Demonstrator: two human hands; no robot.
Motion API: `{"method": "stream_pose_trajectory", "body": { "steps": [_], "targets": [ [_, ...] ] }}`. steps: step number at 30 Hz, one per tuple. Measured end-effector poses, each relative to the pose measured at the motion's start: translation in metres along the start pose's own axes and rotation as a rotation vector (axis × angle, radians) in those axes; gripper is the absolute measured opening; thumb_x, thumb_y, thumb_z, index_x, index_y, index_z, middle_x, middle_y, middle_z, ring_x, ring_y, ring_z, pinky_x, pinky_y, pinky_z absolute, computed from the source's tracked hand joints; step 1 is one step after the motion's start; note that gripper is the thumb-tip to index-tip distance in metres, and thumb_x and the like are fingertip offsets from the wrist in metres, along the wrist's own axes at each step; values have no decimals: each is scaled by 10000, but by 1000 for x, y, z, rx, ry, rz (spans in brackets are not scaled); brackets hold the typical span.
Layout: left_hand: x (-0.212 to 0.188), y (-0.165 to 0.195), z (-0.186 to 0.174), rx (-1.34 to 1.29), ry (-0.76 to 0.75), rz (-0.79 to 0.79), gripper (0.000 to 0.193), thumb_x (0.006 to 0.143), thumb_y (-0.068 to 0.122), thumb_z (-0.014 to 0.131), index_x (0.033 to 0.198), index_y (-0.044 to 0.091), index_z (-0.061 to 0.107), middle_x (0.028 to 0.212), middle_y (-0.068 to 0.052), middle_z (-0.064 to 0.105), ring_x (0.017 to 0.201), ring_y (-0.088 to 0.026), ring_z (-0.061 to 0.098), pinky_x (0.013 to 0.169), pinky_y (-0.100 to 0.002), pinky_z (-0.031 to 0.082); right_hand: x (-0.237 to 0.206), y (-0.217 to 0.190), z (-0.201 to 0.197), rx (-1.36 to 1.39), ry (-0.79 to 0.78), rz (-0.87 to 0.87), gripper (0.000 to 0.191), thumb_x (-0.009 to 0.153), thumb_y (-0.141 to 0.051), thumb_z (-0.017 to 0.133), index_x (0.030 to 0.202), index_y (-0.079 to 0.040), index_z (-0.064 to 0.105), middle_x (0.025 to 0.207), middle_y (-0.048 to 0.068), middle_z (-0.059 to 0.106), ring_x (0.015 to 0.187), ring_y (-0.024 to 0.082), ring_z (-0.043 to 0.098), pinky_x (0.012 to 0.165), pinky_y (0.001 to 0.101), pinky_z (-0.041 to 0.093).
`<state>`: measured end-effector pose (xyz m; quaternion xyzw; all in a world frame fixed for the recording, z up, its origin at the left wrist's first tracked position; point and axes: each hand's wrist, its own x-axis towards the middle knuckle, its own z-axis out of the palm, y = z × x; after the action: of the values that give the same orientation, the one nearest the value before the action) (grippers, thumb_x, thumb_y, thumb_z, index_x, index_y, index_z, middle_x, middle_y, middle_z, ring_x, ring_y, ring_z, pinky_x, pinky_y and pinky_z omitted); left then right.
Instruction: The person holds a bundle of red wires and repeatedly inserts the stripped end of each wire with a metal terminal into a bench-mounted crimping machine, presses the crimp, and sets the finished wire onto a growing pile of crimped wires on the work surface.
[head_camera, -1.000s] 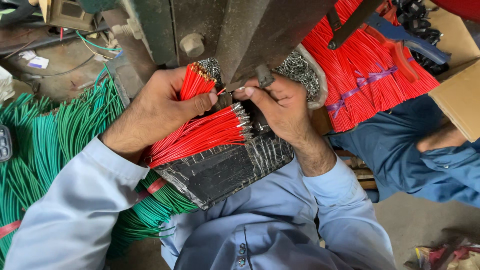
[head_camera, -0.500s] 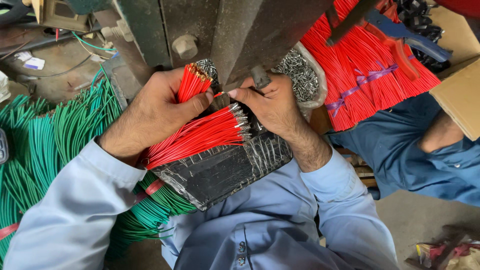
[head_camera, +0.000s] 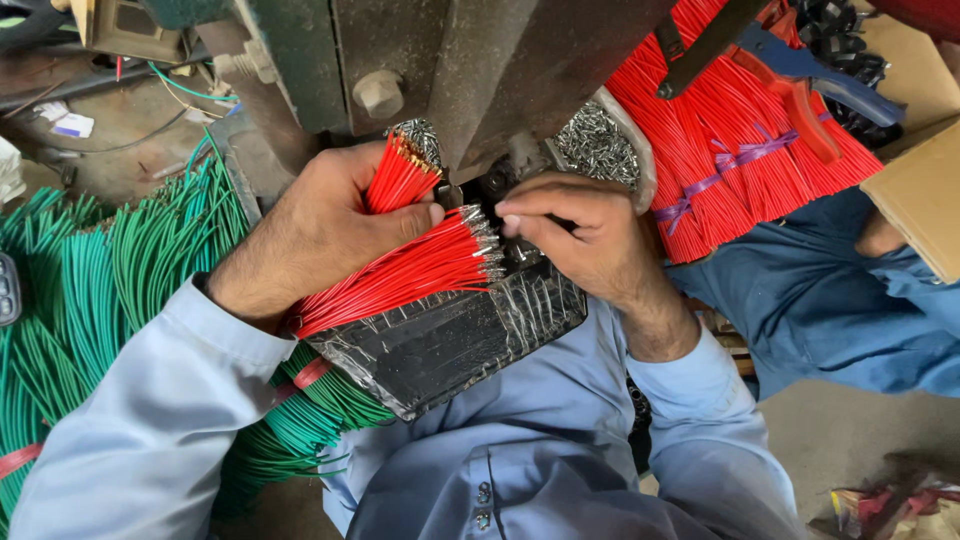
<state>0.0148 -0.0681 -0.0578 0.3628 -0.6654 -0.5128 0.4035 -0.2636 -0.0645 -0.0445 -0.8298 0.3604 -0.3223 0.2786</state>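
Soft even daylight on your hands, faint glare on the black plastic tray, sharp focus, dark machine underside shadowed.

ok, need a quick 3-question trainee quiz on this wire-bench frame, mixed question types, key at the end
1. True or false: the left hand grips a bunch of green wires.
2. Which colour are the wires piled beside the left sleeve? A) green B) yellow C) blue
3. What do the right hand fingertips touch?

Key:
1. False; it holds red wires.
2. A
3. The metal-tipped ends of the red wires, at the machine.
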Motion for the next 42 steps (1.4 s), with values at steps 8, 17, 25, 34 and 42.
{"method": "stream_pose_trajectory", "body": {
  "steps": [8, 17, 25, 34, 42],
  "targets": [
    [4, -6, 0, -18, 13, 25, 129, 1008, 137, 671, 1002, 10, 688, 806, 25, 688, 774, -33, 609, 695, -260, 542, -18, 6, -12, -336, -119, -54, 114, 870, -123, 802, 963, -81, 750, 1040, 69, 644, 1021, 245, 653, 877, 370, 531],
    [2, 1, -2, -117, 7, -71, 129, 956, 136, 718, 1003, 18, 696, 825, 35, 702, 771, -26, 620, 687, -241, 563, -16, 3, -17, -325, -167, -72, 125, 858, -106, 804, 941, -63, 721, 977, 77, 641, 942, 234, 648, 814, 364, 531],
    [1, -2, -2, -141, -50, -72, 127, 957, 127, 734, 1006, 17, 692, 815, 35, 662, 758, -27, 580, 655, -241, 526, -11, 11, 2, -167, 87, 126, 172, 950, -44, 741, 1100, 6, 674, 986, 85, 759, 917, 153, 752, 805, 265, 580],
    [0, -5, -4, -3, 39, 22, 143, 986, 139, 678, 1007, -2, 684, 784, 24, 653, 758, -40, 570, 668, -269, 530, 16, 26, 38, 127, 155, 103, 93, 1022, -5, 664, 1098, 46, 682, 1022, 97, 748, 949, 96, 706, 840, 252, 580],
    [2, -6, -5, 52, 40, 50, 155, 989, 149, 669, 1017, -3, 674, 769, 5, 664, 747, -51, 571, 665, -280, 532, 23, 41, 42, 287, 164, 162, 46, 974, 13, 739, 1018, 28, 738, 954, 59, 772, 883, 90, 708, 812, 244, 588]
  ]
}}
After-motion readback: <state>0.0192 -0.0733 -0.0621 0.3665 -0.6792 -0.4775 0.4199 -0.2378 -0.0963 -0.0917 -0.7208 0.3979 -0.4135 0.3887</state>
